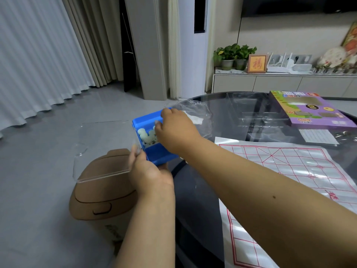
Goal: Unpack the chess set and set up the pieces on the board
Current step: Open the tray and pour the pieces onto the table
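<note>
Under right hand (174, 130), half-hidden pieces (147, 137)

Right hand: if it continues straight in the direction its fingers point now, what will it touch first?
Most likely the pale pieces inside the blue box; the right hand curls down over the open top. Depth is unclear.

Hands at a blue box beside the glass table

The left hand (148, 171) held the blue box (152, 136) from below and pinched its clear lid (100, 171); the right hand (173, 130) reached into it among pale pieces (146, 137). A red-lined board sheet (289, 171) and a purple box (307, 109) lay on the table (251, 117).
</note>
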The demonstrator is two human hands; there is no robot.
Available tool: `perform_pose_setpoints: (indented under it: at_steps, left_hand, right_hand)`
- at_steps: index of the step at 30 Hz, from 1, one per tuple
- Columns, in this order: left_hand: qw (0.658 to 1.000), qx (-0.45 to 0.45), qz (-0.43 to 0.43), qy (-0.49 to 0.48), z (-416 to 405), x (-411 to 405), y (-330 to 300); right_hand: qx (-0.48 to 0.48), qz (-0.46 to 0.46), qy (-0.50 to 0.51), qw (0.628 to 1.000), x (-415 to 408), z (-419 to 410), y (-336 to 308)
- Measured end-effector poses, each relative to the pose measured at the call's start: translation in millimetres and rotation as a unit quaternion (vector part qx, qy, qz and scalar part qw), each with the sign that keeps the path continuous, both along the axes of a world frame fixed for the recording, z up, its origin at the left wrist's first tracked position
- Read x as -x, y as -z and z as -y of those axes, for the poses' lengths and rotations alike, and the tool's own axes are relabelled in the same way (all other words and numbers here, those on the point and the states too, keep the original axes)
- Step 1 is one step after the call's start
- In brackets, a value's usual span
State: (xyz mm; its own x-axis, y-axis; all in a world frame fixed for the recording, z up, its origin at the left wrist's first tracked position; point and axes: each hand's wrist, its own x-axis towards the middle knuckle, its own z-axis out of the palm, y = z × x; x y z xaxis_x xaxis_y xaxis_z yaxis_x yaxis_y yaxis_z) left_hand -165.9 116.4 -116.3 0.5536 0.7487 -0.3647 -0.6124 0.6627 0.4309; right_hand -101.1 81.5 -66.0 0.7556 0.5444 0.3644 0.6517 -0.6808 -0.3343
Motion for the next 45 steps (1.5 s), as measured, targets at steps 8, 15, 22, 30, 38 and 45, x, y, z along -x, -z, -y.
perform_pose_setpoints:
  at_steps: [8, 15, 22, 30, 38, 45]
  left_hand:
    - [0.997, -0.042, -0.060, 0.021, 9, -1, -4]
    - [0.998, -0.027, -0.057, 0.029, 12, 1, -4]
    - [0.998, -0.031, -0.049, 0.024, 11, 2, -7]
    - [0.998, -0.026, -0.051, 0.041, 14, 0, -6]
    - [0.998, -0.028, -0.033, 0.048, 15, -2, -4]
    - [0.997, -0.040, -0.048, 0.052, 16, -4, 0]
  right_hand:
    - [0.165, -0.079, -0.011, 0.983, -18, -11, 19]
    - [0.174, -0.065, -0.037, 0.982, -20, -10, 14]
    - [0.131, -0.037, -0.082, 0.987, -25, -4, 19]
    - [0.077, -0.017, -0.097, 0.992, -25, 5, 24]
    - [0.058, -0.024, -0.106, 0.992, -21, 2, 19]
    - [0.093, -0.009, -0.094, 0.991, -23, -7, 20]
